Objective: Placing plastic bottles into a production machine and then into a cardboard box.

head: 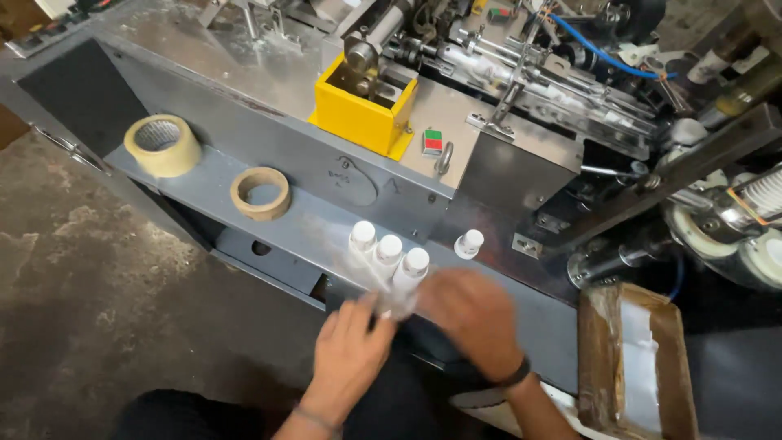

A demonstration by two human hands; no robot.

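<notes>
Steel sheeting covers the big machine [244, 65] that fills the far side of my view, with its rollers, a blue hose [603, 55] and a yellow box guard [362, 114] bolted on top. Below it runs a grey shelf [204, 175], and on the floor to my right sits a brown cardboard carton [676, 358] lined with clear plastic. Farther left on the shelf lie two rolls — a pale tape roll [163, 145] and, near it, a bare cardboard core [260, 193]. My left hand [350, 358] and my right hand [476, 322] meet at the near edge of the shelf, both closed round the lower end of a bundle of three white-capped tubes [389, 261] in clear wrap; the right one is blurred, so I cannot tell how its fingers lie. The tubes sit side by side, touching, caps pointing away from me toward the machine. A single white-capped tube [469, 244] stands apart on the shelf, just to the right of the bundle. A small red-and-green switch [432, 141] sits on the steel panel above.
</notes>
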